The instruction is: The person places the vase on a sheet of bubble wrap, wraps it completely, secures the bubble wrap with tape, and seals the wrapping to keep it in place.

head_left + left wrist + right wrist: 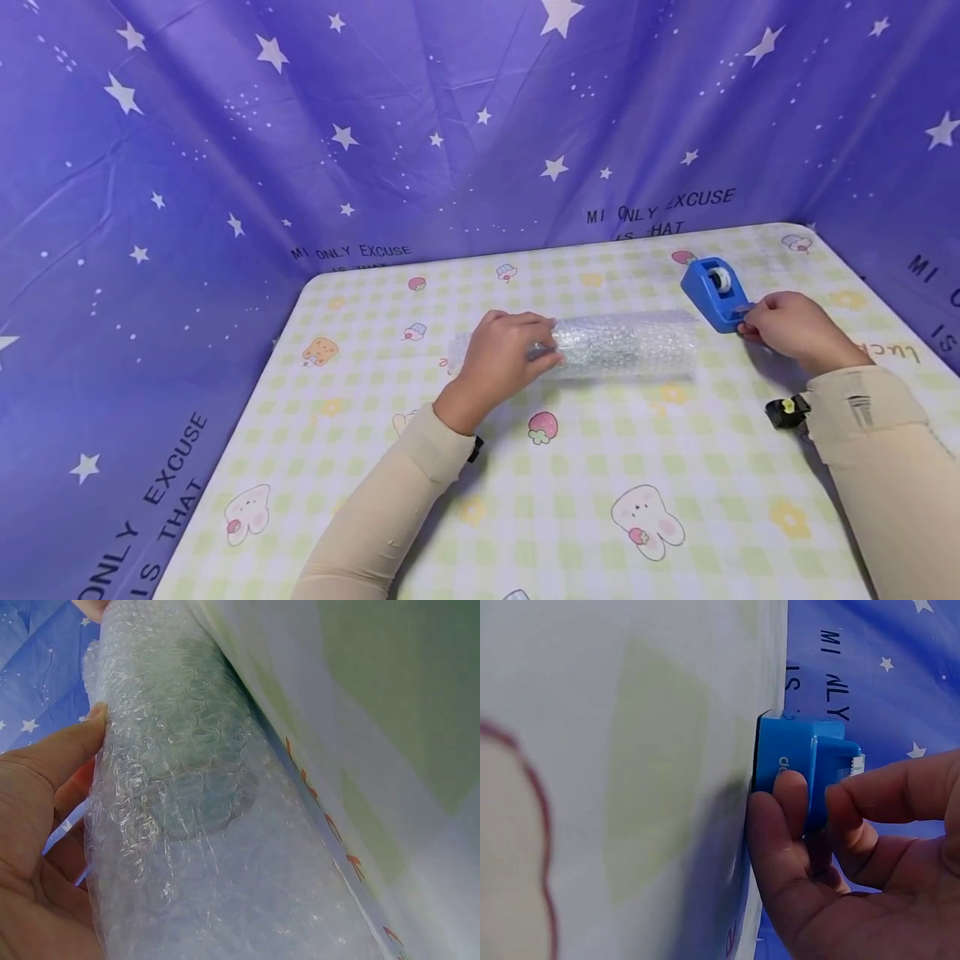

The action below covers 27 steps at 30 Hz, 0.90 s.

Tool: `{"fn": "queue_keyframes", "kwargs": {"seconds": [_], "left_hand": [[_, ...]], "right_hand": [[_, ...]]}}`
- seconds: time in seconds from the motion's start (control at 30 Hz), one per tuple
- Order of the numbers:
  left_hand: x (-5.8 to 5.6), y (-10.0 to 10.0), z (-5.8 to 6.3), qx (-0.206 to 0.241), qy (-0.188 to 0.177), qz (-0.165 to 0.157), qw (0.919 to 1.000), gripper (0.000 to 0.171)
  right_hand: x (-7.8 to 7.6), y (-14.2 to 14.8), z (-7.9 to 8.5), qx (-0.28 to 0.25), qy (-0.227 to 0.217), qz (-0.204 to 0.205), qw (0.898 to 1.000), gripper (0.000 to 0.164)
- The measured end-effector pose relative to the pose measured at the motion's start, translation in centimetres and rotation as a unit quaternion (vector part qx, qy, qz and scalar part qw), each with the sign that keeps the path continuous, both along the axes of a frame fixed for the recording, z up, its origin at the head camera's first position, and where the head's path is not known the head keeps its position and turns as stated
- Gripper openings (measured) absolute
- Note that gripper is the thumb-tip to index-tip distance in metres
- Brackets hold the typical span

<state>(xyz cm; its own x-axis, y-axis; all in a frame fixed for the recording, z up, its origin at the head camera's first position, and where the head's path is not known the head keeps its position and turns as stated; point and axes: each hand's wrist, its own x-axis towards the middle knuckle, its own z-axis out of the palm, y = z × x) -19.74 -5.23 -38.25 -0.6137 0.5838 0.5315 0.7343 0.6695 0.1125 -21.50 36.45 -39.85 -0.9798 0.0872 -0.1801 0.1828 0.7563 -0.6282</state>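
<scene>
A roll of bubble wrap (622, 346) lies across the table, with something clear and rounded showing faintly inside it in the left wrist view. My left hand (506, 346) grips the roll near its left end, fingers curled over the far side and thumb on the near side. To the right stands a blue tape dispenser (712, 292) with a white-cored tape roll (720, 279). At its serrated cutter (857, 763), my right hand (795, 325) pinches the end of the tape between thumb and finger. Other fingertips (789, 795) of that hand rest against the dispenser's front.
The table carries a green-and-white checked cloth (570, 500) printed with rabbits, strawberries and flowers. Purple curtains (450, 183) with white stars stand right behind the table's far edge and along both sides. Black wrist cameras (787, 411) sit under the forearms.
</scene>
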Motion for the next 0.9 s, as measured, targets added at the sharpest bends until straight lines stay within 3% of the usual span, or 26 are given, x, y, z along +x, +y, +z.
{"fn": "queue_keyframes", "kwargs": {"seconds": [0.9], "left_hand": [[-0.02,0.11,0.03,-0.006,-0.004,0.0,1.0,0.016]], "right_hand": [[0.04,-0.52,-0.27,0.004,0.016,0.002,1.0,0.03]]}}
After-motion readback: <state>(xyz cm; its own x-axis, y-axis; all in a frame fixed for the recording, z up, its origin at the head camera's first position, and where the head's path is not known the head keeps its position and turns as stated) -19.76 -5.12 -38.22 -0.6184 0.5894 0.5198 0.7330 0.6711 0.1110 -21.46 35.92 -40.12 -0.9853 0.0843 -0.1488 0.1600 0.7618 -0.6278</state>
